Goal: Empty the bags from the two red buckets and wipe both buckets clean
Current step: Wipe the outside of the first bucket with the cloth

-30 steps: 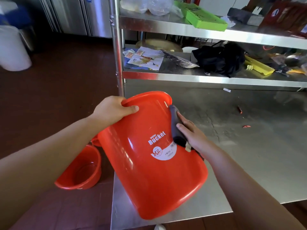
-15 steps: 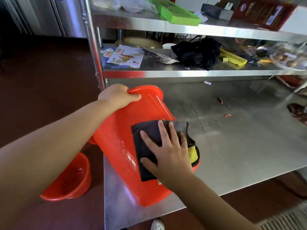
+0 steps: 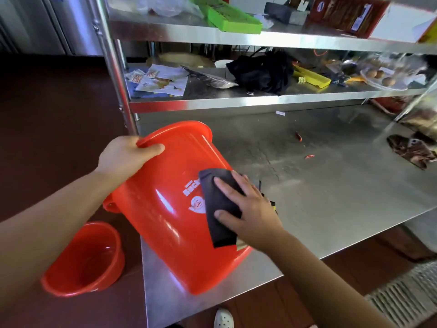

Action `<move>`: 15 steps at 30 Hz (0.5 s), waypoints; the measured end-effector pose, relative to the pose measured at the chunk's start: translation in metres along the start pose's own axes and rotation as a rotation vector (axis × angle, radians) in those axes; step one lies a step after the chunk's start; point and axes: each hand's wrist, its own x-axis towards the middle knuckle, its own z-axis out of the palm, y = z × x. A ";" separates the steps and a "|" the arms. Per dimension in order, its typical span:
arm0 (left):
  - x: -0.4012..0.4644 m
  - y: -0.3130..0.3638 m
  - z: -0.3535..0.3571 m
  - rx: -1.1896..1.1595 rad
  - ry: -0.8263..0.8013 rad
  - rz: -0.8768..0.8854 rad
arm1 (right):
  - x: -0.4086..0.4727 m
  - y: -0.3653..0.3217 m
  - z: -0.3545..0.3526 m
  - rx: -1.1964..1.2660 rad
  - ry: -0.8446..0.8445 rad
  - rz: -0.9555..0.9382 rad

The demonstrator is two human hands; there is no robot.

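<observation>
The red bucket [image 3: 165, 209] lies tipped over on the near left corner of the steel table [image 3: 331, 197], its base rim up and away toward the shelf post and its mouth down toward the table's front edge. Its long axis runs from upper left to lower right, so the printed side wall faces up at the camera. No bag shows on or in it from here, though its inside is hidden.

On that upturned wall, just right of the white logo, lies a dark cloth [image 3: 218, 207]. The right hand [image 3: 246, 209] presses it flat with fingers spread and straight, palm down, gripping nothing. The cloth sits between the hand and the plastic, and the wall left of it, toward the logo and beyond, is bare. That is the relation the next stroke seems to turn on: unwiped surface lies to the hand's left and up along the axis toward the base.

The left hand [image 3: 128, 159] is curled over the base rim at the high end, thumb on the outer face, holding the bucket tilted. It is the steadying hand and, in my judgement, the one that would roll the bucket to bring a fresh side up.

A second red bucket [image 3: 82, 259] stands upright on the dark floor [image 3: 47, 138], down to the left and well apart from the table; it looks empty. The task appears to be at the wiping stage.
</observation>
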 end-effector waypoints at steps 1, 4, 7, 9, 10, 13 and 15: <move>-0.009 -0.011 -0.005 -0.082 0.010 -0.025 | 0.007 0.006 0.000 0.138 -0.023 0.036; -0.038 -0.042 -0.020 -0.263 0.051 -0.079 | 0.025 0.023 0.006 0.501 -0.080 0.142; -0.058 -0.058 -0.031 -0.353 0.045 -0.093 | 0.030 0.031 0.011 0.727 -0.169 0.407; -0.063 -0.061 -0.034 -0.366 0.031 -0.081 | 0.030 0.033 0.014 0.756 -0.200 0.525; -0.063 -0.061 -0.034 -0.360 0.025 -0.071 | 0.029 0.033 0.015 0.766 -0.217 0.574; -0.060 -0.064 -0.037 -0.318 0.019 -0.056 | 0.021 0.026 0.020 0.728 -0.172 0.648; -0.054 -0.065 -0.036 -0.293 0.018 -0.054 | 0.009 0.016 0.021 0.665 -0.065 0.574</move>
